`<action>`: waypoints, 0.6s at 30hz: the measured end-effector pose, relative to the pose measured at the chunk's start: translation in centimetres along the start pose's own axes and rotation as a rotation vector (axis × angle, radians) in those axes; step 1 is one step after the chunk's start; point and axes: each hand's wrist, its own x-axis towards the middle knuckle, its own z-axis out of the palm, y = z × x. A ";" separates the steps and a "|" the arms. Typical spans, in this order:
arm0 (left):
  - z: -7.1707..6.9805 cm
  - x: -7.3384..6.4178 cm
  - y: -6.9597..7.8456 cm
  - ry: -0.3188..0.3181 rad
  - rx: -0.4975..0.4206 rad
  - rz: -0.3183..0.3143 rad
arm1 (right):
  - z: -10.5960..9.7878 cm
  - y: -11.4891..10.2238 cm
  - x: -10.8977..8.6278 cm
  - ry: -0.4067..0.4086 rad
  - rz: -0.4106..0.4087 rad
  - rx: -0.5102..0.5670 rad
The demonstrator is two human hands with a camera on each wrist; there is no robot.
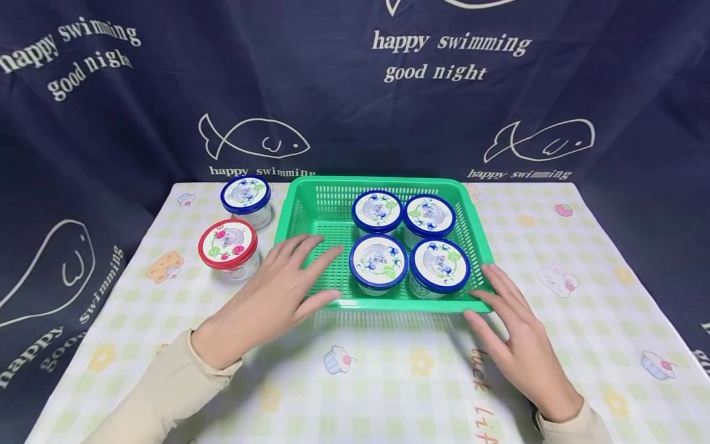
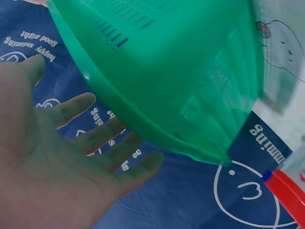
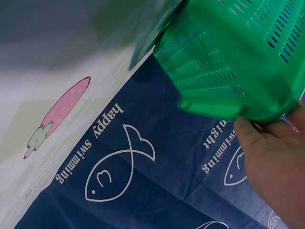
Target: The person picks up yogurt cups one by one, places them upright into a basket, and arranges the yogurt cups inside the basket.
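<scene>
A green plastic basket (image 1: 383, 304) with slotted walls sits on the table. Several clear cups with blue lids (image 1: 378, 262) and blueberry-printed tops stand in its right half. My right hand (image 1: 524, 339) holds the basket's front right corner, thumb and fingers at the rim. Over the left front part of the basket, my left hand (image 1: 272, 296) has its fingers spread, holding nothing. Left of the basket stand a red-lidded cup (image 1: 228, 245) with a strawberry-printed top, close by my left hand, and a blue-lidded cup (image 1: 246, 194) behind it.
A pale checked tablecloth (image 1: 388, 394) with cartoon prints covers the table. Behind and at the sides hangs a dark blue curtain (image 1: 355, 123) with white fish and lettering. The basket's back edge stands near the table's far edge.
</scene>
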 end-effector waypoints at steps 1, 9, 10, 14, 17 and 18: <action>0.0 -0.1 -0.1 0.005 -0.003 -0.007 | 0.0 0.0 0.0 -0.005 0.009 -0.001; 0.3 -0.9 -1.1 0.014 -0.004 -0.040 | -0.1 0.1 -0.1 -0.027 0.037 0.012; 0.3 -1.0 -1.2 0.016 -0.005 -0.042 | -0.1 0.1 -0.1 -0.025 0.036 0.013; 0.3 -1.1 -1.6 0.028 -0.001 -0.050 | 0.0 0.2 0.0 -0.019 0.032 0.015; 0.2 -1.2 -1.8 0.038 0.001 -0.053 | 0.1 0.2 0.0 -0.021 0.032 0.013; 0.2 -1.3 -1.9 0.038 0.001 -0.055 | 0.1 0.2 0.1 -0.021 0.031 0.013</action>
